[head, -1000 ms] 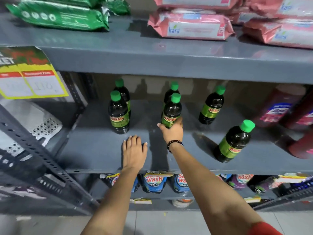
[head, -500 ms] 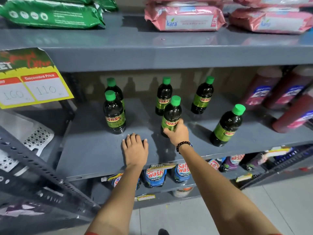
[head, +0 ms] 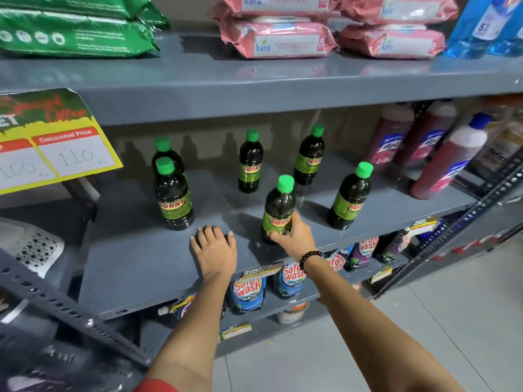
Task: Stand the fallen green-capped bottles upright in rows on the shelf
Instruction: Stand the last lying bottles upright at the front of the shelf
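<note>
Several dark bottles with green caps and SUNNY labels stand upright on the grey middle shelf (head: 135,267). My right hand (head: 294,236) grips the lower body of the front middle bottle (head: 278,205), which stands upright near the shelf's front. My left hand (head: 215,250) lies flat, palm down, on the shelf just left of it, holding nothing. Two bottles stand at the left, one (head: 172,193) in front of the other (head: 165,154). Two more bottles (head: 250,162) (head: 310,157) stand at the back, and another (head: 349,198) at the front right.
Red-brown bottles with white caps (head: 450,162) crowd the shelf's right end. A yellow price card (head: 56,148) hangs at the upper left. Green packs (head: 73,35) and pink wipes packs (head: 278,42) lie on the shelf above. Detergent pouches (head: 247,290) fill the shelf below.
My right hand has drawn the gripped bottle forward, away from the back bottle, toward the shelf's front. My left hand stays flat on the shelf. The view has shifted right.
</note>
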The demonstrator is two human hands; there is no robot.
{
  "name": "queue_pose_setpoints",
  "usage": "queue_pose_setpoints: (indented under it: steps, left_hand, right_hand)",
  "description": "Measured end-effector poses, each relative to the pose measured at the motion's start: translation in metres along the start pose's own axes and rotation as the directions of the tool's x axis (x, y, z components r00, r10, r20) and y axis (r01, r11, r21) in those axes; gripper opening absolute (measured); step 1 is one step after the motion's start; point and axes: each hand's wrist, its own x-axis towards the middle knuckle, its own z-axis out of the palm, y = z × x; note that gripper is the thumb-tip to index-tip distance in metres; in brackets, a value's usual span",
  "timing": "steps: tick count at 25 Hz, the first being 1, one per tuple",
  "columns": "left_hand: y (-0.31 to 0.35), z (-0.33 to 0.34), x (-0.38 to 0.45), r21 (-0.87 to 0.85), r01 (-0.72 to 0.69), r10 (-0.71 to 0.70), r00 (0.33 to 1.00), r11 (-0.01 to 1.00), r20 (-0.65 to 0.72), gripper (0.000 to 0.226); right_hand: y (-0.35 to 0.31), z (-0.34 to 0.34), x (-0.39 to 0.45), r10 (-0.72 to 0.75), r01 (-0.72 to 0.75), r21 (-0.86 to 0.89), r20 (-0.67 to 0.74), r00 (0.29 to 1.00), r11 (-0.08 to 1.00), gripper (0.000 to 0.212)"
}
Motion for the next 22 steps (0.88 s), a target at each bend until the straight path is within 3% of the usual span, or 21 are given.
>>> queue_pose_setpoints:
  steps: [2,4,6,8,11,13,16,18,22]
  left_hand:
    - [0.001,-0.002,0.002,-0.017,0.013,-0.013,1.0,1.0,0.012,0.043]
    - [-0.001,-0.005,0.001,-0.051,0.015,-0.014,1.0,0.999,0.011,0.043]
    - [-0.007,-0.009,-0.001,-0.06,-0.003,0.002,1.0,0.998,-0.001,0.043]
    - [-0.024,-0.016,-0.003,-0.049,0.002,-0.003,1.0,0.999,-0.026,0.042]
    - [-0.06,-0.029,-0.004,-0.025,0.062,-0.064,0.995,0.998,-0.079,0.04]
    - [-0.088,-0.037,-0.004,-0.021,0.111,-0.113,0.988,0.994,-0.106,0.039]
    - [-0.123,-0.046,-0.006,-0.001,0.169,-0.168,0.981,0.986,-0.097,0.039]
    - [-0.135,-0.047,-0.006,0.022,0.167,-0.165,0.983,0.986,-0.075,0.04]
    - [-0.137,-0.043,-0.004,0.042,0.174,-0.171,0.983,0.984,-0.069,0.041]
  right_hand:
    - [0.001,0.001,-0.008,-0.033,0.034,0.026,-0.026,0.999,0.999,0.071]
    - [0.0,0.007,-0.022,-0.113,0.114,-0.01,-0.22,0.969,0.993,0.069]
    - [-0.007,0.018,-0.033,-0.221,0.212,-0.066,-0.386,0.895,0.975,0.05]
    - [-0.023,0.034,-0.04,-0.327,0.308,-0.114,-0.404,0.854,0.945,0.033]
    - [-0.051,0.065,-0.041,-0.396,0.376,-0.126,-0.355,0.847,0.918,0.024]
    - [-0.068,0.088,-0.039,-0.376,0.375,-0.062,-0.289,0.88,0.925,0.028]
    - [-0.097,0.123,-0.026,-0.256,0.26,0.046,-0.074,0.964,0.965,0.053]
    - [-0.118,0.142,-0.013,-0.179,0.177,0.035,0.041,0.983,0.984,0.071]
    - [-0.146,0.164,0.015,-0.087,0.085,0.029,0.104,0.991,0.996,0.091]
